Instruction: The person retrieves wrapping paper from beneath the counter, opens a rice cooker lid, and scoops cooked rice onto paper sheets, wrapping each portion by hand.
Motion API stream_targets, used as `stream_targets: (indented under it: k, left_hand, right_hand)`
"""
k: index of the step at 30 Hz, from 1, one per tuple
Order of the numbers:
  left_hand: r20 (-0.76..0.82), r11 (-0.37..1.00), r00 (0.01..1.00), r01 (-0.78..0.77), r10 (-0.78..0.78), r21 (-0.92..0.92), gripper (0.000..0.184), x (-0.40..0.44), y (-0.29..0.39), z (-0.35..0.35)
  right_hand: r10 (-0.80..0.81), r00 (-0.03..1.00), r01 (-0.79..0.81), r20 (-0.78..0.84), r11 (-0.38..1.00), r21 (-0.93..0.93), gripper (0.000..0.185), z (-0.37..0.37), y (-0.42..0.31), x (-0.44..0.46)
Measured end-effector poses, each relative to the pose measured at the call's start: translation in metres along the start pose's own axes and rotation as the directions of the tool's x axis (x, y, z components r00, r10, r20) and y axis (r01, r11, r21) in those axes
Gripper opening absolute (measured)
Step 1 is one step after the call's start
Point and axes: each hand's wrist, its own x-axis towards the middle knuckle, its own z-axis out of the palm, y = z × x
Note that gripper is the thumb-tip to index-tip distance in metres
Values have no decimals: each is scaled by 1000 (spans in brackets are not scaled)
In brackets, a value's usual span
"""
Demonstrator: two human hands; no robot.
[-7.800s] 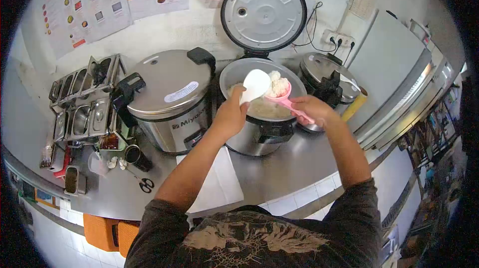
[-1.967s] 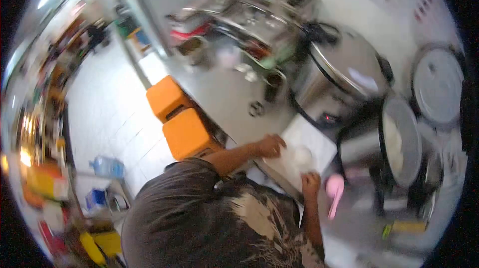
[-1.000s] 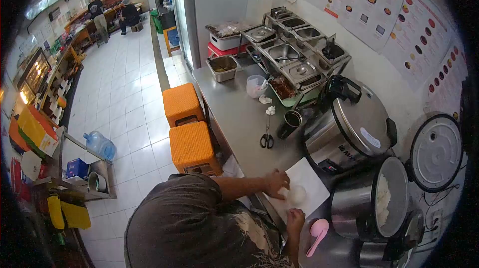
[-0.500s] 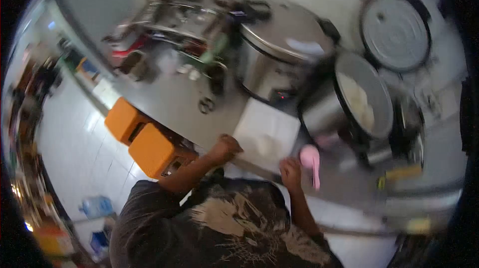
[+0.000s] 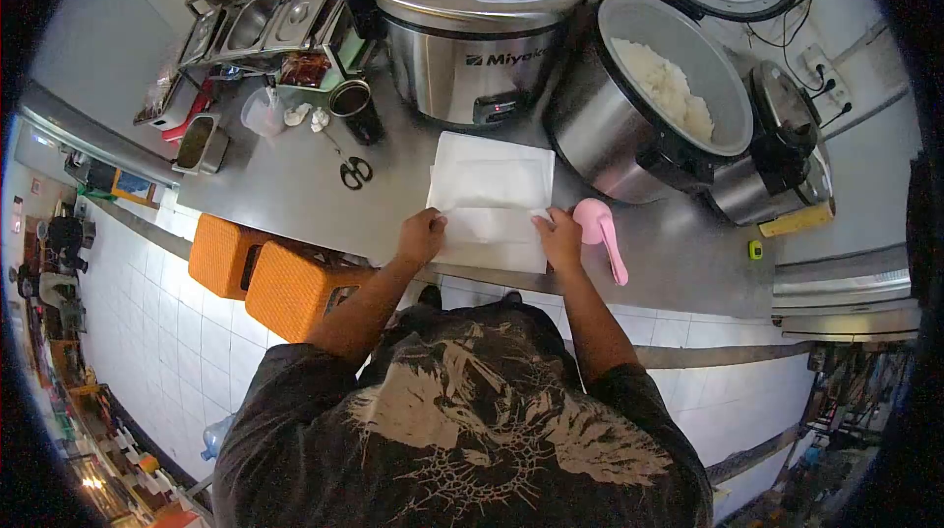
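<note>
A stack of white paper sheets (image 5: pixel 492 159) lies on the steel counter in front of me, with a folded flap across its lower half. My left hand (image 5: pixel 422 236) pinches the left edge of that flap. At the opposite edge, my right hand (image 5: pixel 560 238) has thumb and fingers closed on the paper. What lies under the flap is hidden. Just right of my right hand, a pink rice scoop (image 5: pixel 597 223) rests on the counter, handle toward me.
Behind the paper stands a large closed rice cooker (image 5: pixel 433 66); an open cooker (image 5: pixel 615 125) at right holds white rice (image 5: pixel 664 86). Scissors (image 5: pixel 356 172), a dark cup (image 5: pixel 356 115) and metal food pans (image 5: pixel 254 22) are at left. Orange stools (image 5: pixel 295 292) stand below the counter edge (image 5: pixel 265 223).
A whitish mound showed on the paper before; now a paper flap covers that area. Both hands have gone from beside the sheet to gripping its edges. The view has shifted and sharpened.
</note>
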Motion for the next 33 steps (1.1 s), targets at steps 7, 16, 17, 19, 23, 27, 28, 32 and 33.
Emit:
stream_targets:
  k: [7,16,17,19,23,27,28,32,33]
  left_hand:
    - [196,966,973,70,-121,249,27,8,7,-7]
    - [214,838,976,-154,46,523,42,111,26,12]
    - [258,793,965,-197,52,576,42,122,27,16]
    - [308,743,949,-163,-61,649,38,137,39,15]
    - [426,714,904,-315,26,625,29,140,39,7]
    - [428,771,811,-550,399,322,17,101,64,-26]
    - [443,764,763,-603,470,228,15,85,73,-38]
    - [468,725,738,-639,486,255,11,27,61,-35]
    - [489,739,773,-591,404,324,12,17,64,-36]
  right_hand:
    - [-285,954,259,-96,941,-219,34,10,-18,-40]
    - [-458,845,529,276,790,-310,65,26,-55,-75]
    - [-450,846,524,284,800,-292,65,26,-56,-75]
    - [-438,845,523,306,797,-301,64,23,-60,-72]
    - [-413,832,533,370,780,-329,61,18,-54,-59]
    - [-510,859,510,47,843,-172,50,-3,-82,-18]
    - [-548,834,550,65,812,-195,48,-15,-97,-6]
    - [-543,662,736,517,601,-313,45,-30,-96,35]
    - [-450,571,792,687,521,-318,45,-27,-89,38]
